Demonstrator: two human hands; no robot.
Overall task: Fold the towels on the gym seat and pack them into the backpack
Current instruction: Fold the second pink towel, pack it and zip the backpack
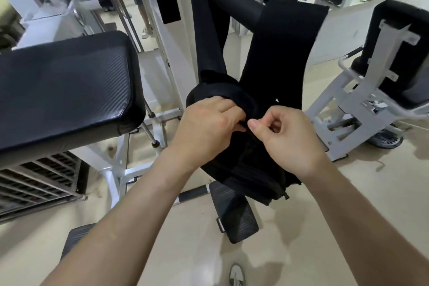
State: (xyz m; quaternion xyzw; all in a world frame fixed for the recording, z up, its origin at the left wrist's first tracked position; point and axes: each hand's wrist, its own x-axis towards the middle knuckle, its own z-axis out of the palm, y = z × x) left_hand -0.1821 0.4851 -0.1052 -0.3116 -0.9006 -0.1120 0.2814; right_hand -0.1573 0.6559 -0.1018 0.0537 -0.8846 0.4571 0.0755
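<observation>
Closing up the backpack (243,169), by the look of it: hung by its straps (209,42) from the padded bar (234,0), just right of the bench (65,88). No towels to be seen on the bench or elsewhere; probably packed inside already, though impossible to confirm.

With the left hand (204,125), gripping the black fabric at the top edge, fingers curled over it. With the right hand (290,134), pinching something small between thumb and forefinger. Likely the zip pull, but lost against the dark cloth.

Hold firm with the left hand and pull against the zip's travel to keep the track taut. Draw the pull along the curve of the opening, steadily, never outward from the bag. Watch for cloth snagging in the teeth. Avoid sideways tugs: hanging free, likely to swing and slacken the track.
</observation>
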